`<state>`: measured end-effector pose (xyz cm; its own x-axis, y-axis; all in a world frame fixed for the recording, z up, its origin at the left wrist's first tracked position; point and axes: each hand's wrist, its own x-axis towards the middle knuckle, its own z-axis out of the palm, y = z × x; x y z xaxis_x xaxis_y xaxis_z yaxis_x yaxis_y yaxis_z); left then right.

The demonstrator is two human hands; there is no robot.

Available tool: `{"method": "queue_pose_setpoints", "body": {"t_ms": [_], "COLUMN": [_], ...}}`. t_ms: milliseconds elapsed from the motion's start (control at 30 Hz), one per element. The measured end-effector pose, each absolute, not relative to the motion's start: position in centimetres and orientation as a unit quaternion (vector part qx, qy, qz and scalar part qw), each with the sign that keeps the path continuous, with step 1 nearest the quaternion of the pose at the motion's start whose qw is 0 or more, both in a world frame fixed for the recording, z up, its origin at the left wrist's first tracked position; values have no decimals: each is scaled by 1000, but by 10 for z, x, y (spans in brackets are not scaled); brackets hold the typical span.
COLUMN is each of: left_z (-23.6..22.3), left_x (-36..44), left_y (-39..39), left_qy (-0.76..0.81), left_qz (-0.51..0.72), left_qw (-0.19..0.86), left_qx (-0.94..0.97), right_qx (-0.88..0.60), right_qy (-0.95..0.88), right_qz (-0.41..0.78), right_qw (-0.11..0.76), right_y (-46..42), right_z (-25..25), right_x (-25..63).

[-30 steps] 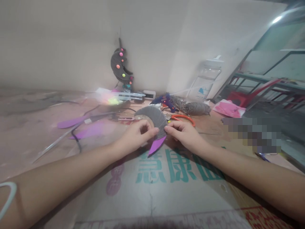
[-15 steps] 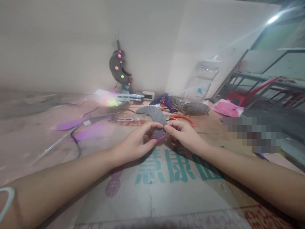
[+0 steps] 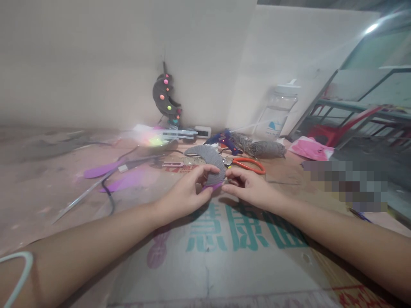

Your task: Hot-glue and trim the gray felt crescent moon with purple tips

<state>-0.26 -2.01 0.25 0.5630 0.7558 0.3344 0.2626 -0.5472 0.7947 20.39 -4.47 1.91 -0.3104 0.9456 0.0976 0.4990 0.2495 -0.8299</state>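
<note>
Clock centred on the crescent. Brown cardboard sheet with green lettering [image 3: 272, 273] spreads at 6. Clear bottle with white lid [image 3: 278, 112] stands at 2, well apart.

Bare left hand [image 3: 184, 192] at 8: thumb and index clamped on the crescent's lower end. Bare right hand [image 3: 252, 186] at 4: thumb and index apart, tips right at the edge; can't tell if they touch.

Grey yarn-wrapped crescent [image 3: 212, 157] sits between the hands, long axis roughly 11 to 5, bulge toward 1–2. It lies at 1–2 from left hand, 10 from right. Left is nearer, gripping.

Orange-handled metal tool [image 3: 253, 166] just beside, at 3. Thin purple strip [image 3: 217, 186] peeks out at 6, mostly hidden.

Delta vs half a second ago: right fingertips were pinched together, now spread; left grip looks unchanged.
</note>
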Motion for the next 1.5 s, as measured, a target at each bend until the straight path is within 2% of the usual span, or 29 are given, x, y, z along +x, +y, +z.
{"method": "queue_pose_setpoints", "body": {"t_ms": [400,833,1033,1500], "left_z": [2,2,-1,2], "left_x": [-3,-1,-3,-4], "left_y": [-21,-22,-21,-21], "left_qy": [292,275,261,299], "left_qz": [341,336,317,315], "left_qw": [321,403,396,394], "left_qx": [834,806,822,810], "right_qx": [-506,-476,-506,-513], "right_qy": [-702,-695,-669,-692], "right_qz": [370,385,401,354], "right_qw": [340,377,369,364], "right_y": [-45,-45,-44,-46], "right_z": [14,14,13,14], "right_x": [203,207,206,204]}}
